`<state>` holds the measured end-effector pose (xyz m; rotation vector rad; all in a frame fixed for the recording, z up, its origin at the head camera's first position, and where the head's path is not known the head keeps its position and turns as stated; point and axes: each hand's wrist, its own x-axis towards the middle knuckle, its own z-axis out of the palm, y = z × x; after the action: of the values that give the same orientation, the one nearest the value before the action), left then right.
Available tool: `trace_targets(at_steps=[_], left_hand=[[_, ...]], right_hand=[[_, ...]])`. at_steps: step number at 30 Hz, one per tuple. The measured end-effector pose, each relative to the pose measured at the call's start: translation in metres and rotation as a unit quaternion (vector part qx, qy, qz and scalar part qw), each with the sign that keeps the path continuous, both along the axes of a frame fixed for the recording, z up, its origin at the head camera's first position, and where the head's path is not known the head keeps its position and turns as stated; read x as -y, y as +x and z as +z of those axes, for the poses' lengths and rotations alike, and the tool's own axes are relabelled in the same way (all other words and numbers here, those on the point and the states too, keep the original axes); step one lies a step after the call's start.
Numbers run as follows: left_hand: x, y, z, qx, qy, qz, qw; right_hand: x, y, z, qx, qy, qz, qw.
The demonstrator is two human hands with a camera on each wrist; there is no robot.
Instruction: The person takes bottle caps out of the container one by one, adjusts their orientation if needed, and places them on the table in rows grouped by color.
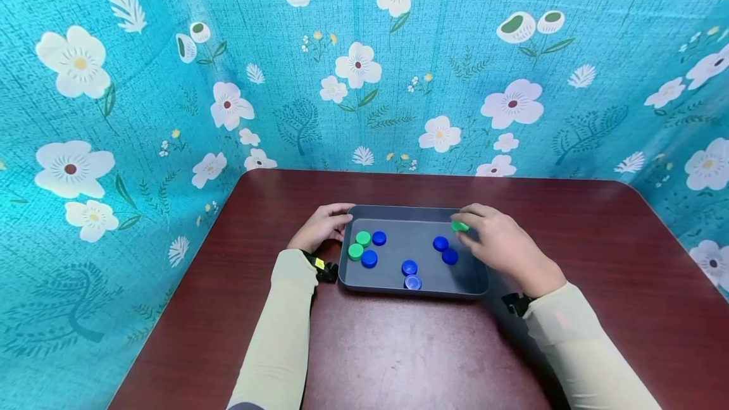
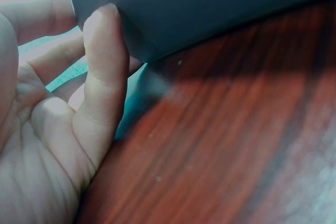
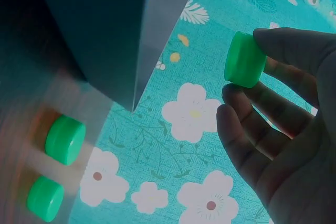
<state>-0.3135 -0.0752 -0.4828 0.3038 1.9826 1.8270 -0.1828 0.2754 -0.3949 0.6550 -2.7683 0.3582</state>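
A dark grey tray (image 1: 407,239) lies on the table, holding several bottle caps. My left hand (image 1: 321,228) grips its far left corner; in the left wrist view the thumb (image 2: 107,51) presses the wall with fingers behind. Over the far right corner, my right hand (image 1: 504,245) pinches a green cap (image 3: 245,60) between thumb and fingertips. Two green caps (image 1: 362,238) and two blue caps (image 1: 369,259) sit at the tray's left. Another blue pair (image 1: 440,243) lies right of centre, and two more blue caps (image 1: 409,267) are near the front wall.
Two other green caps (image 3: 65,140) rest on the table outside the tray, seen in the right wrist view; the head view does not show them. Behind the dark red wooden table (image 1: 393,359) hangs a turquoise flowered curtain (image 1: 319,125).
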Motion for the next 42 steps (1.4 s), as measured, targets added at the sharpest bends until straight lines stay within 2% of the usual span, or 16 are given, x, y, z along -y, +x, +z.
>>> trace_targets(at_steps=[11, 17, 19, 25, 29, 34, 42], left_hand=[[0.005, -0.003, -0.002, 0.000, 0.001, -0.008, 1.0000], [0.026, 0.000, 0.002, 0.002, -0.013, 0.021, 0.9997], [0.027, 0.000, 0.002, -0.002, -0.013, 0.021, 0.9997], [0.012, -0.002, 0.001, -0.003, -0.001, -0.001, 1.0000], [0.002, 0.000, 0.000, 0.002, -0.001, -0.005, 1.0000], [0.001, 0.000, -0.001, 0.002, -0.004, 0.006, 1.0000], [0.003, -0.002, 0.000, 0.003, -0.010, 0.002, 0.9999]], right_hand=[[-0.014, 0.001, -0.001, 0.030, -0.011, -0.040, 0.999], [-0.013, -0.010, 0.002, 0.028, -0.027, -0.043, 0.998], [-0.016, -0.011, 0.004, 0.024, -0.029, -0.047, 0.998], [-0.034, -0.001, 0.004, 0.038, -0.028, -0.071, 0.996], [-0.047, 0.004, 0.000, 0.040, -0.025, -0.080, 0.996], [-0.055, 0.004, -0.003, 0.042, -0.026, -0.086, 0.995], [-0.063, 0.004, 0.002, 0.071, -0.027, -0.129, 0.989]])
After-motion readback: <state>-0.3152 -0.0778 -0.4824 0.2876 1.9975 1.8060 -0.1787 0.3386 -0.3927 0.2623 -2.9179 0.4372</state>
